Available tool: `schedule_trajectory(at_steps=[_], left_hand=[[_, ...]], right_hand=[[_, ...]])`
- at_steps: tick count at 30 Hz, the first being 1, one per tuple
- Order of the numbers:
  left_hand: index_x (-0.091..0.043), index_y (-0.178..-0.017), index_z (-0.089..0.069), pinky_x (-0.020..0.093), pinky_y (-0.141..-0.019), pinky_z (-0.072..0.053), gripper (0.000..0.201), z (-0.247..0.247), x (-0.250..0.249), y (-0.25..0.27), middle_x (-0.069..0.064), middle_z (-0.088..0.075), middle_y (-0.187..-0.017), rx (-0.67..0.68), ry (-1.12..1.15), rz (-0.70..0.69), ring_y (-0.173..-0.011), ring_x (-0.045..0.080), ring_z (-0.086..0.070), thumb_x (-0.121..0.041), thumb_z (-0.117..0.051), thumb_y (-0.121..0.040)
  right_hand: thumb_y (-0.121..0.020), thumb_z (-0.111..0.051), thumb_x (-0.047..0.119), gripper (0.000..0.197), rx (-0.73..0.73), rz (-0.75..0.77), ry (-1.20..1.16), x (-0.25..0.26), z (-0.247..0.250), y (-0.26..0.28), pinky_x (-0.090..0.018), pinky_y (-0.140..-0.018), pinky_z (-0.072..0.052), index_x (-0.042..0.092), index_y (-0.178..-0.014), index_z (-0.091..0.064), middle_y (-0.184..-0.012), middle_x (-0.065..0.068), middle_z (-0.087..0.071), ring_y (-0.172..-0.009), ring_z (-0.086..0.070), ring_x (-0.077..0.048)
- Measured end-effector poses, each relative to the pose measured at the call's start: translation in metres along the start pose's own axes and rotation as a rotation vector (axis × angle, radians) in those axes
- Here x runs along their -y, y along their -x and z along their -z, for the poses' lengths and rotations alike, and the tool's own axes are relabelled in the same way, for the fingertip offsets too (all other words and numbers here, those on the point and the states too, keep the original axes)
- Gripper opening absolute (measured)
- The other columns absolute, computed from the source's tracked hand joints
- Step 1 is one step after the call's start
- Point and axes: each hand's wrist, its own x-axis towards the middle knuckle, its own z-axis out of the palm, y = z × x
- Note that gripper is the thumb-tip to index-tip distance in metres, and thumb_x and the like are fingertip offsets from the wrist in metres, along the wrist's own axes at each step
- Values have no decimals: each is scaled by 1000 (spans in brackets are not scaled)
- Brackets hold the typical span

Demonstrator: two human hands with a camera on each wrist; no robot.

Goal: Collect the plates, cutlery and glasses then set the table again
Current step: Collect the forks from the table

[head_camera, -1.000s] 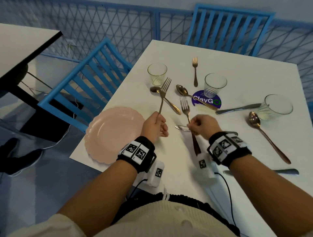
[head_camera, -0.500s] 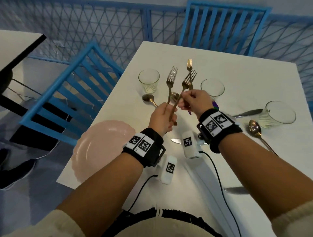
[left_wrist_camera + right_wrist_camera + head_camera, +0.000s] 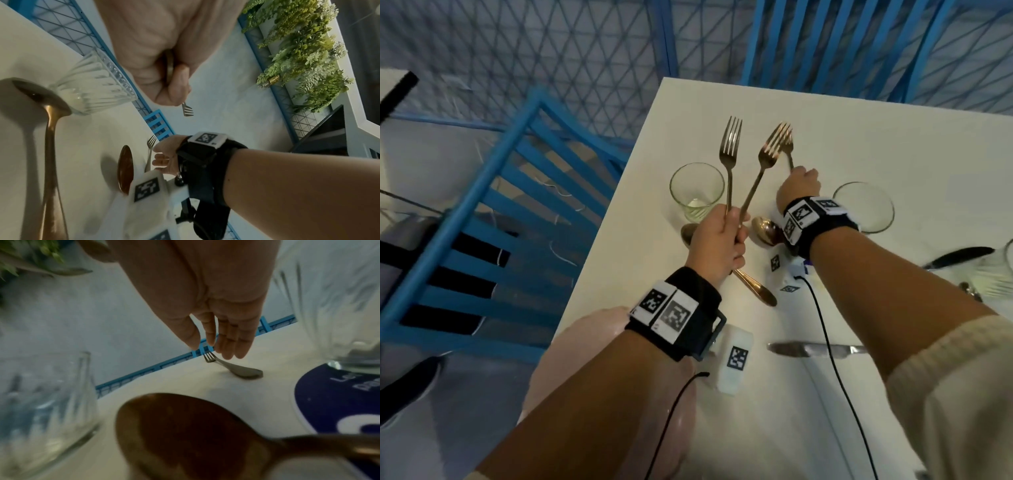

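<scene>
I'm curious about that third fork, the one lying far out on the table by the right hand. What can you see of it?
The copper-coloured metal fork has four tines and a handle that widens at its end. It lies flat on the white table, between two ribbed glasses. The right hand reaches over it with fairly straight fingers at its tine end; whether they touch it is unclear.

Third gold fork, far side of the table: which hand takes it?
Right. The right hand is already over the third gold fork, fingers straight, nothing in its grip. The left hand already grips two gold forks.
</scene>
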Motion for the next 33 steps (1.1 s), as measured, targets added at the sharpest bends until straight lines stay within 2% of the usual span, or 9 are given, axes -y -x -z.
schedule_trajectory(at_steps=[6,12,17,19,21,23,25,28,33], left_hand=[[-16,-82,-46,15,-34,-23,26,13,7,-15,-2,-37,-62,-13,11,52,-32,-1,-29,-20,-30,-102],[-16,-82,-46,15,-36,-21,25,15,5,-12,-2,-34,-60,0,30,66,-35,2,-28,-21,-32,-102],[-12,-96,-49,14,-36,-21,20,11,5,-2,-3,-33,-59,22,-6,28,-36,2,-27,-20,-32,-102],[-11,-104,-49,14,-36,-20,19,11,6,2,-3,-31,-58,24,-2,14,-37,2,-25,-19,-32,-102],[-11,-104,-49,15,-37,-20,20,12,7,7,-3,-30,-59,22,3,7,-37,3,-25,-18,-31,-102],[-12,-100,-49,16,-37,-25,21,12,7,12,-2,-32,-60,31,-7,-10,-36,2,-28,-15,-29,-102],[-14,-93,-49,17,-38,-33,24,14,9,19,-1,-35,-63,47,-62,-47,-37,2,-34,-11,-27,-102],[-17,-89,-48,26,-48,-40,26,17,15,31,-1,-41,-64,90,-170,-80,-42,3,-44,-5,-27,-100],[-8,-103,-44,26,-56,-50,19,20,27,65,1,-44,-68,195,-272,-16,-58,13,-49,0,-28,-98]], right_hand=[[-96,-38,3,39,120,27,450,1,-13,-14,-39,-108,-30,-10,-132,-33,-139,-23,-37,-129,-35,-34],[-79,-68,22,53,304,46,479,-9,3,-17,-40,-97,-48,3,-126,-51,-130,-11,-49,-124,-50,-31],[-85,-64,23,52,305,99,548,-18,8,-6,-44,-102,-43,12,-132,-46,-142,-8,-42,-129,-45,-32],[-92,-55,20,41,251,130,411,-17,16,-4,-36,-103,-40,3,-128,-47,-142,-13,-43,-130,-43,-30],[-94,-47,16,23,184,120,166,-12,24,0,-33,-89,-44,-3,-105,-56,-129,-18,-56,-119,-54,-32],[-91,-47,11,23,74,118,-93,-15,30,7,-29,-76,-42,0,-109,-56,-113,-16,-63,-99,-59,-29],[-89,-48,8,26,59,143,-291,-27,38,28,-30,-77,-42,7,-115,-55,-95,-9,-58,-87,-53,-22],[-89,-52,9,23,166,217,-475,-51,45,76,-35,-77,-49,13,-112,-55,-84,-2,-52,-81,-54,-20],[-85,-62,7,17,449,267,-530,-92,31,157,-16,-53,-43,22,-85,-54,-85,3,-56,-62,-53,-10]])
